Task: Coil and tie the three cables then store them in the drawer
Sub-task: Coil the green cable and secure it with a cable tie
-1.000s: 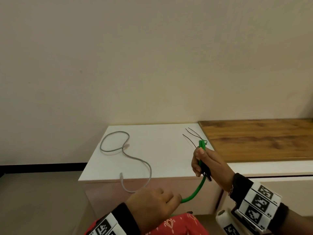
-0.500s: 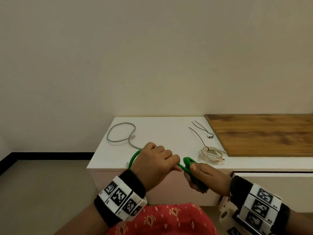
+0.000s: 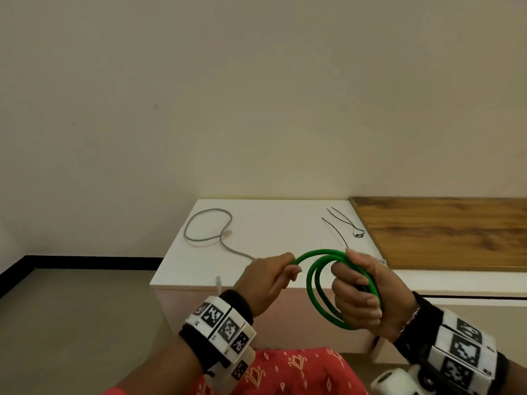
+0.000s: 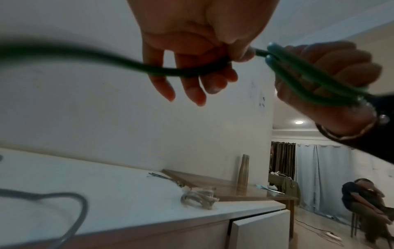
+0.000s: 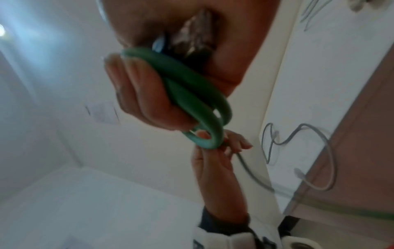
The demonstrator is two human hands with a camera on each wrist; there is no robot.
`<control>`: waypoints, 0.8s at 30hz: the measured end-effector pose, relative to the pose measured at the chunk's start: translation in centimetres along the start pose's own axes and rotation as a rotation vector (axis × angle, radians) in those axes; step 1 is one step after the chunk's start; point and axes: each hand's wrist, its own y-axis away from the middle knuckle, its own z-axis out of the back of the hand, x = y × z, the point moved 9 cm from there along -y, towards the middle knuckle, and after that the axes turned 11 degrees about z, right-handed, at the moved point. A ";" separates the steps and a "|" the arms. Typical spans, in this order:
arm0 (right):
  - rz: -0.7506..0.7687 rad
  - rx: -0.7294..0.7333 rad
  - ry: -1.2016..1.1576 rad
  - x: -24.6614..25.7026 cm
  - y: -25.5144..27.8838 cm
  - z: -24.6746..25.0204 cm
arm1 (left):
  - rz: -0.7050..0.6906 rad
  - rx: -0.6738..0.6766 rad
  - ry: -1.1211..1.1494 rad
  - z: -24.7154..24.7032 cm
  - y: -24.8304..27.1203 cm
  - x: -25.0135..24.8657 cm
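Held in mid-air at about five o'clock in the head view, just in front of the white cabinet top: a smooth, round-section green cable, wound into two visible loops. Gripped by the right hand, fingers curled tight round the gathered turns, thumb up against the top of the coil. Pinched at nine o'clock from the coil by the left hand, thumb and forefinger closed on the free strand, remaining fingers hanging loosely below in the left wrist view. Lying on the matte white surface at ten o'clock from the hands: a thin grey cable, one wide slack loop with its tail trailing over the front edge. At one o'clock, thin black wire ties, straight and splayed. Seen in the left wrist view only, a small pale coiled cable, bundled, resting near the ties beside a glossy wood-grain panel.
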 end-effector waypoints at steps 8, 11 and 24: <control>0.379 -0.050 -0.135 5.8 -0.1 0.6 | 0.334 0.215 0.201 -3.3 2.9 5.6; 0.460 -0.082 -0.123 6.6 0.3 2.4 | 0.226 0.287 -0.234 -4.9 2.9 3.6; 0.328 -0.457 1.150 4.2 1.6 3.2 | -0.411 0.220 -0.826 -8.8 5.6 -6.2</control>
